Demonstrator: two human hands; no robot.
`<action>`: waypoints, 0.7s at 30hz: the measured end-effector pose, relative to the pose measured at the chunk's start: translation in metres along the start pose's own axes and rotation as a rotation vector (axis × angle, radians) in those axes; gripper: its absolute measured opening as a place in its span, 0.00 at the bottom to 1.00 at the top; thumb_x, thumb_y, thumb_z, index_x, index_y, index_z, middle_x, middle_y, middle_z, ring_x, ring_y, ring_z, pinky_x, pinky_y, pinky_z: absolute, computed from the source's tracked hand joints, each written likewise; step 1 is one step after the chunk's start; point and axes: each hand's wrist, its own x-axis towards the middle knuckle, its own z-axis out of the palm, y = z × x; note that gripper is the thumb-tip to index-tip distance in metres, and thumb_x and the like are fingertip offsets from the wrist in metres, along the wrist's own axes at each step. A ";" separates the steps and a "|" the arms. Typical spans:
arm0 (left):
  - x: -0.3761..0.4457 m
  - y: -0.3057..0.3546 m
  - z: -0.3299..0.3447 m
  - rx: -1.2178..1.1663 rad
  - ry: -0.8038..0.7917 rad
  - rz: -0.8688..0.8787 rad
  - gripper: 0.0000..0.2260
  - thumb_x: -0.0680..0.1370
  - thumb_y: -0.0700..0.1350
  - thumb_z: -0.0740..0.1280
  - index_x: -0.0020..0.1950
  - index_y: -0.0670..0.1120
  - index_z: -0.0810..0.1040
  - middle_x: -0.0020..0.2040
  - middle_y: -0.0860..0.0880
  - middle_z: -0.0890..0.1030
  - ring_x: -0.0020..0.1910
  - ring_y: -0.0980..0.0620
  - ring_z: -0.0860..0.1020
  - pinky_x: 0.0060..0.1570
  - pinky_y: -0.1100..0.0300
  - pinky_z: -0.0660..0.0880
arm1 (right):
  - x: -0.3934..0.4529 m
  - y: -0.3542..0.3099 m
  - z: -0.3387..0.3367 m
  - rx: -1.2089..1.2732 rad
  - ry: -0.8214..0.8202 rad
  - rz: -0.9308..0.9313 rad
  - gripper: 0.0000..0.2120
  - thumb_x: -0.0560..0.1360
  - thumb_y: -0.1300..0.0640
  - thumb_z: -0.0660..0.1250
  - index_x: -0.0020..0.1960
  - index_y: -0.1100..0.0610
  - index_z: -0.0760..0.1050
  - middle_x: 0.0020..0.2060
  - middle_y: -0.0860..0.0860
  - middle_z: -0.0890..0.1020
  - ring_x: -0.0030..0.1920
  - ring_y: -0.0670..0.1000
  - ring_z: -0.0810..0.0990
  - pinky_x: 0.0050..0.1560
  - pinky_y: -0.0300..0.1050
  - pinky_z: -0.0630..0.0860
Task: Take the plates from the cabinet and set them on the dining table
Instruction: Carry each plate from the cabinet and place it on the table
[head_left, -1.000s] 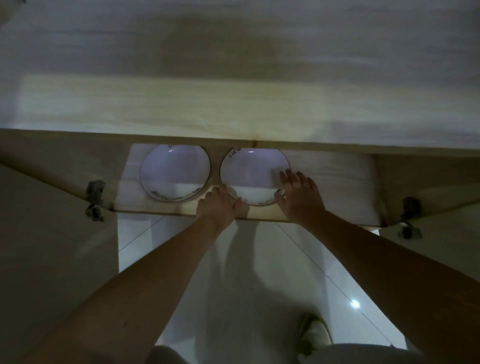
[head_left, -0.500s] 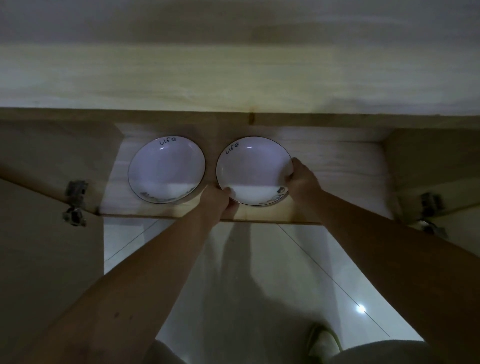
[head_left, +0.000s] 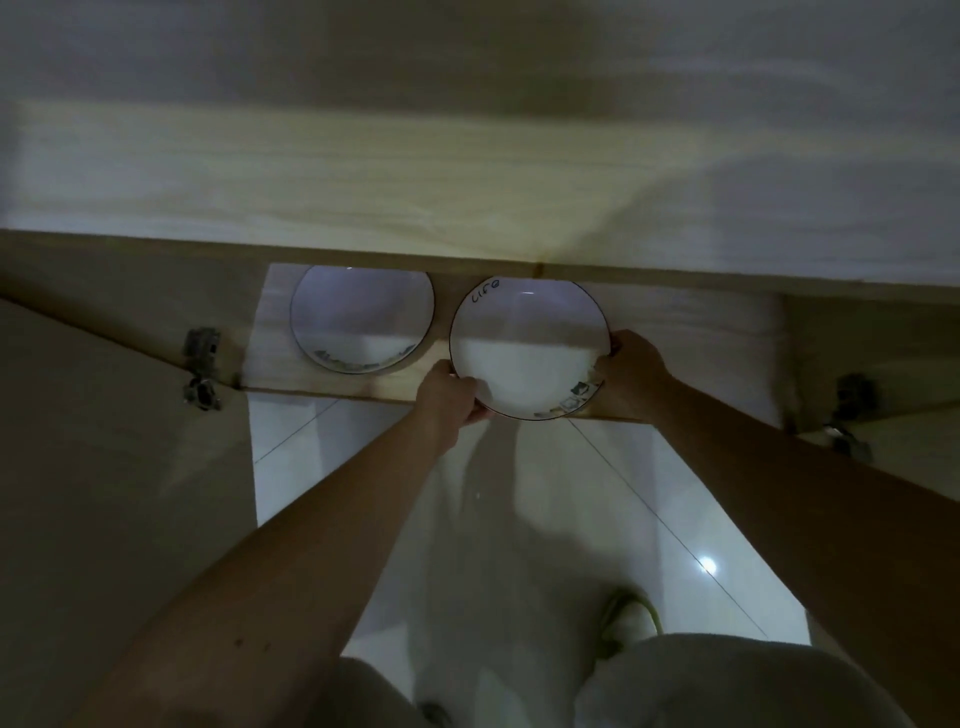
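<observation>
1. Both hands gripped the right plate from opposite sides: the left hand had its fingers curled round the near-left rim, and the right hand clasped the right rim with its fingers wrapped under the edge.
2. That plate was white with a thin dark rim, some handwriting near its far edge and a small dark pattern near its front edge. It sat at the front of the cabinet shelf, its near edge jutting out past the shelf's front lip over the floor.
3. A second plate of the same look lay flat on the shelf just to the left, close beside the held one, its far edge hidden under the cabinet's upper panel.
4. Open cabinet doors stood at either side, with a metal hinge visible on the left and another hinge on the right.
5. Below the shelf lay a pale glossy tiled floor, where one shoe showed near the person's pale trousers.
</observation>
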 end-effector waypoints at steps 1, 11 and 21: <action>-0.009 0.000 -0.001 0.016 -0.013 -0.005 0.09 0.78 0.30 0.58 0.55 0.41 0.68 0.57 0.37 0.76 0.49 0.39 0.78 0.30 0.56 0.81 | -0.009 -0.001 -0.005 0.004 -0.027 0.020 0.13 0.72 0.67 0.62 0.56 0.66 0.75 0.45 0.57 0.77 0.46 0.57 0.76 0.41 0.45 0.72; -0.105 -0.012 -0.013 -0.038 -0.015 -0.115 0.14 0.79 0.31 0.58 0.60 0.45 0.71 0.60 0.41 0.75 0.53 0.40 0.76 0.39 0.51 0.78 | -0.105 0.008 -0.040 0.370 -0.233 0.223 0.24 0.74 0.73 0.64 0.67 0.62 0.66 0.61 0.61 0.74 0.57 0.59 0.77 0.53 0.50 0.79; -0.236 0.005 -0.041 -0.032 -0.014 -0.120 0.13 0.78 0.31 0.56 0.49 0.49 0.73 0.56 0.42 0.79 0.50 0.43 0.78 0.32 0.55 0.78 | -0.226 -0.028 -0.095 0.391 -0.237 0.238 0.24 0.75 0.72 0.62 0.69 0.62 0.65 0.60 0.64 0.74 0.57 0.59 0.76 0.52 0.48 0.78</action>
